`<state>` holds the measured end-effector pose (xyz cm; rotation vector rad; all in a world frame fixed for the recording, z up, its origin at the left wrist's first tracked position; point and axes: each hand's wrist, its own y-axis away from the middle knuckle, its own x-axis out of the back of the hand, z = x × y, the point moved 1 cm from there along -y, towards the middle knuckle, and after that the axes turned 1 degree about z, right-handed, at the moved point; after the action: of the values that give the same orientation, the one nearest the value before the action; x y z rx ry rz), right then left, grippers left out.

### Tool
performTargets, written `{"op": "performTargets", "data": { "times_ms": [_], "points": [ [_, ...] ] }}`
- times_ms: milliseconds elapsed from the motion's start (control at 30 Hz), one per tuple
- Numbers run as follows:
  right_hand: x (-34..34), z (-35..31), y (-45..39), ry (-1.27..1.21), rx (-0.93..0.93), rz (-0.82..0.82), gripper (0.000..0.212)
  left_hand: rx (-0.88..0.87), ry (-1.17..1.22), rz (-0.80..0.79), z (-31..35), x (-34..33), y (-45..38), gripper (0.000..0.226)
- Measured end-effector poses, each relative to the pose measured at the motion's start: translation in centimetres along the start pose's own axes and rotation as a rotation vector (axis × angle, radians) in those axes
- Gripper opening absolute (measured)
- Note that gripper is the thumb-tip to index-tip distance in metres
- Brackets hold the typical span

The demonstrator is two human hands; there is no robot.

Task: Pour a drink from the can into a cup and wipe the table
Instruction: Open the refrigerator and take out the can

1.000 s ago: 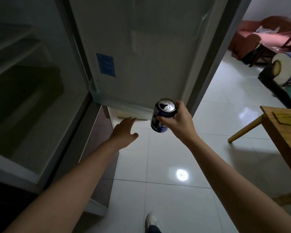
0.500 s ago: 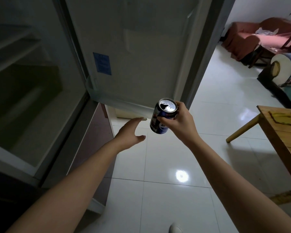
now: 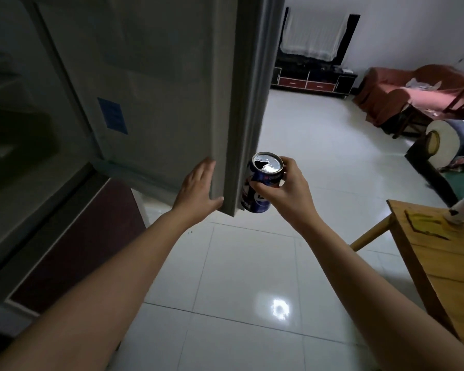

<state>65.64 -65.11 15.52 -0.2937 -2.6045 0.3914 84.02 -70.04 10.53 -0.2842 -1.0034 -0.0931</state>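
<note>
Head view: right hand (image 3: 280,195) fingers (image 3: 263,189) wrapped around the blue can (image 3: 263,183), held upright in the air over the floor (image 3: 247,277), top already open. Left hand (image 3: 197,192) flat against the fridge door (image 3: 156,103) edge, fingers together, thumb hooked under the bottom corner. Can sits just right of that edge. Wooden counter (image 3: 445,269) well right of the fingers.

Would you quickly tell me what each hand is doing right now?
Left hand: open, flat against the fridge door near its edge.
Right hand: closed around the opened can, held upright.
</note>
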Motion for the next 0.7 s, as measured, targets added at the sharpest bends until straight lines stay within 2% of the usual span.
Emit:
{"op": "performTargets", "data": {
  "times_ms": [133, 233, 300, 433, 533, 633, 700],
  "points": [
    [3.5, 1.3, -1.7, 0.003, 0.035, -0.033, 0.056, 0.114, 0.023, 0.067, 3.0, -0.8, -1.0, 0.078],
    [5.0, 2.2, -2.7, 0.002, 0.047, -0.036, 0.056, 0.106, -0.124, 0.182, 4.2, -1.0, -1.4, 0.066],
    [5.5, 2.7, -3.2, -0.002, 0.049, -0.042, 0.057, 0.033, -0.216, 0.286, 4.9, -1.0, -1.5, 0.058],
    [6.2, 3.2, -3.7, -0.018, 0.045, -0.051, 0.057, -0.292, -0.532, 0.438, 6.1, -1.2, -2.7, 0.052],
    [6.9, 3.6, -3.9, -0.026, 0.042, -0.057, 0.059, -0.416, -0.849, 0.357, 6.7, -0.9, -4.8, 0.063],
    [7.5, 3.9, -4.0, -0.037, 0.037, -0.057, 0.059, -0.454, -1.124, 0.221, 8.1, -0.3, -6.5, 0.067],
    [8.0, 4.1, -4.1, -0.042, 0.035, -0.051, 0.059, -0.44, -1.216, 0.109, 9.0, -0.1, -7.7, 0.063]
  ]
}}
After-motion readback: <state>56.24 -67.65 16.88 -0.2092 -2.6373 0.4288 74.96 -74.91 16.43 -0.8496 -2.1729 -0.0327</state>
